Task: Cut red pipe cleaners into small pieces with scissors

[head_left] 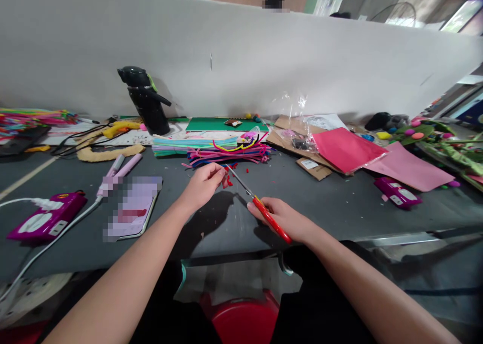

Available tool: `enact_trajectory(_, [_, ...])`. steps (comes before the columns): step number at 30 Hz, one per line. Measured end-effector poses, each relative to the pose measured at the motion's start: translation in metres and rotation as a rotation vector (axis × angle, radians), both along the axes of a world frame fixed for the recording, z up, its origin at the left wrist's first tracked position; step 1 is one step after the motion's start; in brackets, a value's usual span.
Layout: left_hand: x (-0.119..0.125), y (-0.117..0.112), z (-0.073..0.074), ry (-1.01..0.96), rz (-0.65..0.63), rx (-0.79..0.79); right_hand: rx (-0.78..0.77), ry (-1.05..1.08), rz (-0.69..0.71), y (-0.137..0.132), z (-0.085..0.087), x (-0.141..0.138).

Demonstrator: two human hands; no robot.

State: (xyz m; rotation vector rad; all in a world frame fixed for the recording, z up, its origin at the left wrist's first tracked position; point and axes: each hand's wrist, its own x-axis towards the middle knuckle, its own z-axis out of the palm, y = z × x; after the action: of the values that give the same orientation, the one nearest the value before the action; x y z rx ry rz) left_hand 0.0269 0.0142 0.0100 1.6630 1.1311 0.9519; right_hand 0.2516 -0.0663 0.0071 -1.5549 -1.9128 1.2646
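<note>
My left hand (204,184) is closed in a pinch on a small red piece (227,180), held just above the dark table (339,203). My right hand (285,218) grips red-handled scissors (260,205), whose blades point up and left to the red piece at my left fingertips. Small red scraps (241,171) lie on the table just beyond the blades. A pile of coloured pipe cleaners (230,153) lies right behind both hands.
A phone (132,208) and purple power strip (47,216) lie at left, another purple strip (398,192) at right. Pink and red paper sheets (347,148) and cardboard (315,168) sit back right. A black flask (145,100) stands by the white partition (241,57).
</note>
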Motion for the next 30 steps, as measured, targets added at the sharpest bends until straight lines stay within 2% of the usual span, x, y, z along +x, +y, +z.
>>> enact_trajectory(5, [0.006, -0.001, -0.004, -0.046, -0.028, -0.038, 0.013, 0.027, -0.008, 0.000, -0.002, -0.001])
enact_trajectory(16, [0.008, -0.001, -0.008, -0.025, -0.033, 0.010, 0.019, 0.005, -0.023, -0.001, -0.002, -0.004])
enact_trajectory(30, [0.013, -0.001, -0.014, -0.038, -0.050, -0.020, 0.033, 0.001, -0.047, 0.000, -0.009, -0.002])
